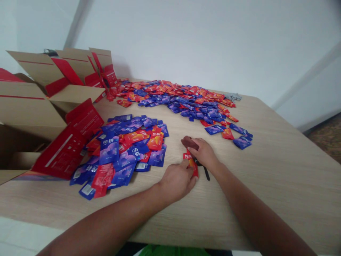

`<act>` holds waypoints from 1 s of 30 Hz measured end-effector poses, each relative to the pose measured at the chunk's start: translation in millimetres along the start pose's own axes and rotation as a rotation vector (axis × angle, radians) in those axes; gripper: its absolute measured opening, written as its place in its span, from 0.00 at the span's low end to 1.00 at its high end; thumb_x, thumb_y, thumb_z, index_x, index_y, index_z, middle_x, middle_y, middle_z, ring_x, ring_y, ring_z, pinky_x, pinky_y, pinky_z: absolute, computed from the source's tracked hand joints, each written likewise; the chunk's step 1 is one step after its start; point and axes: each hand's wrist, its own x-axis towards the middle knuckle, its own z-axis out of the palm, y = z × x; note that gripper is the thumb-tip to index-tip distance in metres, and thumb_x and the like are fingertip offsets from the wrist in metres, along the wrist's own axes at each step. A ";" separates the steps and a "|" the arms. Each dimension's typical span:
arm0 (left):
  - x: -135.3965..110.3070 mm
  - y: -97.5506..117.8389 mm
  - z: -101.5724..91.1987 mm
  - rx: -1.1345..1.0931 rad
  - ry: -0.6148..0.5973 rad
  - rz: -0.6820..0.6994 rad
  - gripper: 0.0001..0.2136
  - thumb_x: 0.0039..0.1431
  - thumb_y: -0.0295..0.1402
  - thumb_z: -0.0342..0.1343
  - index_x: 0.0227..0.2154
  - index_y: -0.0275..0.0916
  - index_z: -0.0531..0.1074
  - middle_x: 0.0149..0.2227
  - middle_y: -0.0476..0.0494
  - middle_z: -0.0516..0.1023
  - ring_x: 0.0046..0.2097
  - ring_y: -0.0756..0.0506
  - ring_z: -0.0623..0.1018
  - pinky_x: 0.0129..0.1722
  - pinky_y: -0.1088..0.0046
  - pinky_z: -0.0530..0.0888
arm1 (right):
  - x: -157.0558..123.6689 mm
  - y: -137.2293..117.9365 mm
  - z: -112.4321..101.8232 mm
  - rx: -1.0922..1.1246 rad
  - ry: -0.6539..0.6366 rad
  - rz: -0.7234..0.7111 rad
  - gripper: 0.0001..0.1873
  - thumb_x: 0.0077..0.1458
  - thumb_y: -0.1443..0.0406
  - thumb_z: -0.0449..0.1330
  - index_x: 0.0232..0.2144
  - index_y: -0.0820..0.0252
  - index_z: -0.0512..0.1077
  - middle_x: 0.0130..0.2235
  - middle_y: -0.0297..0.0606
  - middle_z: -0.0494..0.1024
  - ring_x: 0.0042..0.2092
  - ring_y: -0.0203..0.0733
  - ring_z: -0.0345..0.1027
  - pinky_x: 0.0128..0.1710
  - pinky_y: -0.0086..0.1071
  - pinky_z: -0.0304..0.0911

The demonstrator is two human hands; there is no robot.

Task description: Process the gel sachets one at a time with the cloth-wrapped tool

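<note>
From where I stand, I see a person at a pale wood-grained tabletop [269,170], forearms reaching in from the near edge. The left hand [179,179] is partly curled over a red packet [187,155], its fingers touching the front; I can't tell whether it grips the packet or only presses it. That packet lies near the middle of the tabletop, between the two hands. The right hand [204,153] is closed around a dark brown object [189,142], thumb across it, just above the packet's top end. A black strip [206,173] shows beneath the right wrist.

To the left of the hands lies a loose heap of blue and red packets [128,149], beside open cardboard boxes [23,103] with red flaps. Farther back, a long bank of similar packets [181,97] stretches along the wall [191,42], a grey cloth-like bundle [232,96] at its right end.
</note>
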 end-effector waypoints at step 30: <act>-2.1 2.8 -5.9 -0.038 -0.011 0.006 0.16 0.75 0.41 0.48 0.51 0.39 0.76 0.52 0.36 0.78 0.47 0.37 0.82 0.46 0.58 0.82 | -14.0 -14.2 -12.5 -0.091 -0.154 -0.127 0.21 0.64 0.66 0.63 0.58 0.57 0.77 0.55 0.46 0.80 0.54 0.52 0.74 0.58 0.44 0.69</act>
